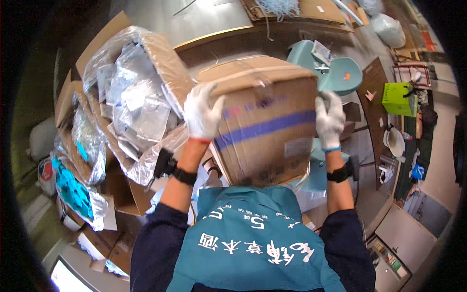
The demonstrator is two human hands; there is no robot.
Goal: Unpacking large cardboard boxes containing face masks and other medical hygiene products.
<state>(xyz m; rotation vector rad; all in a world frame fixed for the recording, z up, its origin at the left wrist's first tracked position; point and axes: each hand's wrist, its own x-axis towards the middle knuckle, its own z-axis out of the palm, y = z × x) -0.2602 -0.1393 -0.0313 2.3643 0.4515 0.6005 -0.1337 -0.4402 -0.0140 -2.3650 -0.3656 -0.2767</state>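
Observation:
A large brown cardboard box (265, 151) with a blue stripe across its front and a plastic strap over its top is in front of my body, slightly tilted. My left hand (201, 113), in a white knit glove with a red cuff, grips its upper left edge, thumb on the front face. On the opposite side, my right hand (331, 121), in a white glove with a blue cuff, is against the right edge with fingers curled. Dark bands circle both wrists. The box's underside is hidden.
At left stands an open carton (170, 63) lined with clear plastic, full of clear plastic pieces. Nearer lie bright teal pieces (73, 190) in another lined box. A pale teal chair (343, 78) is behind the box at right. Farther right is a lime-green bag (400, 100).

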